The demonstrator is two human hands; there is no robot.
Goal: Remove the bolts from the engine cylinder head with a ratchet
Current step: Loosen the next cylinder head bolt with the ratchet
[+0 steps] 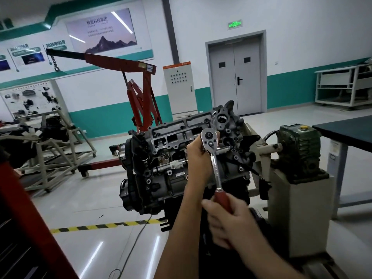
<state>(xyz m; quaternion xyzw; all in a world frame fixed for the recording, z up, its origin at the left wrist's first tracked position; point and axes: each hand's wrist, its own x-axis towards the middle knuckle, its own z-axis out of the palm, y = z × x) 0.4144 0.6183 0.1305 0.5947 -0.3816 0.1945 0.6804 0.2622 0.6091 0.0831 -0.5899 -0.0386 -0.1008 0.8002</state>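
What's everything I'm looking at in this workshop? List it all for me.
engine cylinder head: one, grey, centre, on a stand
ratchet: one, chrome with red handle, held before the engine
engine hoist: one, red, behind the engine
control cabinet: one, white, by the back wall
double door: one, grey, back wall
exit sign: one, green, above the door
gearbox: one, dark green, right of the engine
table: one, dark top, far right
hazard tape: one strip, yellow-black, floor
left hand: one, holds the ratchet's head
right hand: one, grips the red handle
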